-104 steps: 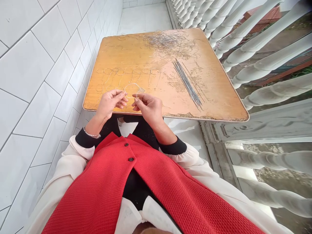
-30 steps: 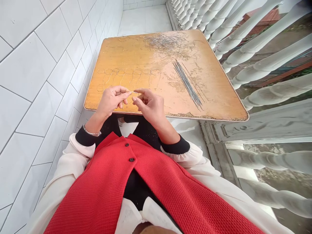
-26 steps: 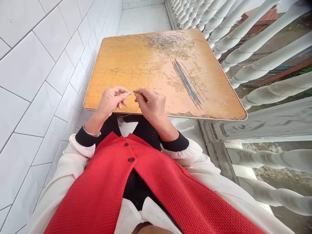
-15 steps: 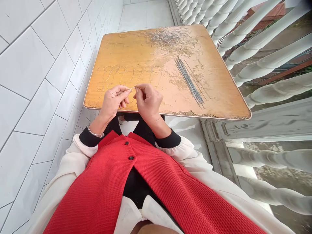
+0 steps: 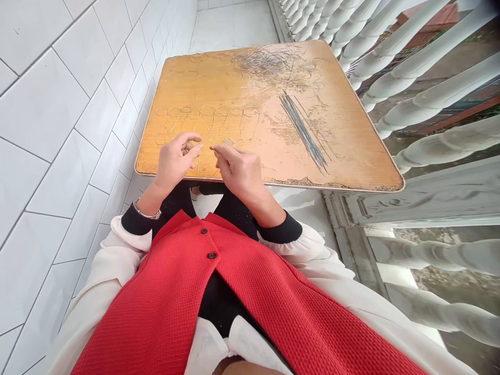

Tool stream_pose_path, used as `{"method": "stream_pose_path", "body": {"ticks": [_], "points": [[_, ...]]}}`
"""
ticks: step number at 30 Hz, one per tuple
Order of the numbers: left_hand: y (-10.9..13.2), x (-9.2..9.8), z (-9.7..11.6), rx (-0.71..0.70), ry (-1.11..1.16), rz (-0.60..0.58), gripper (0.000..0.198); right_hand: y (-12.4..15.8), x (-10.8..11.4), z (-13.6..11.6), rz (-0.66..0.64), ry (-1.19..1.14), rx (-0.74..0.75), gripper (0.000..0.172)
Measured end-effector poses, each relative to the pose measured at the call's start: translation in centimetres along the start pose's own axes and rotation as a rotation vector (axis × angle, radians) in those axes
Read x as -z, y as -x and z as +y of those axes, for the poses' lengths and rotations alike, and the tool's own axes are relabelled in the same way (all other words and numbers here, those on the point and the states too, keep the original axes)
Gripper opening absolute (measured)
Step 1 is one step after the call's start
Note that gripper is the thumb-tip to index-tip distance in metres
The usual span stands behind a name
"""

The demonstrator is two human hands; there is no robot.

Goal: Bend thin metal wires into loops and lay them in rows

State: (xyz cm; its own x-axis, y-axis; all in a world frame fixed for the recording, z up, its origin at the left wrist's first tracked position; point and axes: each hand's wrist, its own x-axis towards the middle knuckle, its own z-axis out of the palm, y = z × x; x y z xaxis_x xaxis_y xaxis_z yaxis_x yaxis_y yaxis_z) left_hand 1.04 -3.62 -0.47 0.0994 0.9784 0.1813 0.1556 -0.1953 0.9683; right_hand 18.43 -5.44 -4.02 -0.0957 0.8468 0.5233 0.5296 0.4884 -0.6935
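Note:
Over the near edge of the table, my left hand (image 5: pixel 175 160) has thumb and forefinger close together on a thin wire (image 5: pixel 198 164) that hangs down from the fingertips. A short gap separates it from my right hand (image 5: pixel 241 171), whose thumb and forefinger pinch at their tips. Whatever lies in that right pinch is too small to make out. Just beyond the hands are several wires bent into loops with tails (image 5: pixel 213 115), laid out in rows; the hands partly cover the nearer row.
A bundle of straight grey wires (image 5: pixel 302 130) lies on the right half of the wooden table (image 5: pixel 351 151). At the far side is a tangled heap of wire (image 5: pixel 269 61). A white tiled wall (image 5: pixel 50 140) runs along the left, and a white balustrade (image 5: pixel 422 109) along the right.
My hands have moved apart, the left one shifting left and the right one slightly down. The wire that spanned both fingertips now hangs from my left hand.

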Motion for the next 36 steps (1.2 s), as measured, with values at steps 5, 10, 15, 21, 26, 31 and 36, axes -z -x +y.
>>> {"method": "stream_pose_path", "body": {"ticks": [5,10,15,21,26,31,36], "points": [[-0.2,0.3,0.3,-0.211,-0.248,-0.039,0.011,-0.3,0.1,0.2,-0.008,0.29,0.116,0.029],[-0.1,0.1,0.5,-0.303,-0.412,-0.038,0.018,-1.0,-0.3,0.3,0.007,0.363,0.194,0.029],[-0.2,0.5,0.6,-0.353,-0.493,-0.08,0.019,-1.0,-0.3,0.1,0.001,0.373,0.185,0.032],[0.1,1.3,1.3,-0.429,-0.68,-0.155,0.021,-0.7,-0.7,0.6,0.069,0.403,0.24,0.033],[0.4,1.4,1.7,-0.496,-0.87,-0.144,0.027,-0.7,-1.0,0.9,0.078,0.441,0.277,0.034],[0.1,1.2,1.2,-0.514,-0.881,-0.136,0.025,-1.1,-0.6,0.8,0.057,0.494,0.306,0.033],[-0.2,0.9,0.6,-0.576,-0.977,-0.094,0.026,-1.0,-1.1,0.6,0.118,0.457,0.316,0.035]]}}
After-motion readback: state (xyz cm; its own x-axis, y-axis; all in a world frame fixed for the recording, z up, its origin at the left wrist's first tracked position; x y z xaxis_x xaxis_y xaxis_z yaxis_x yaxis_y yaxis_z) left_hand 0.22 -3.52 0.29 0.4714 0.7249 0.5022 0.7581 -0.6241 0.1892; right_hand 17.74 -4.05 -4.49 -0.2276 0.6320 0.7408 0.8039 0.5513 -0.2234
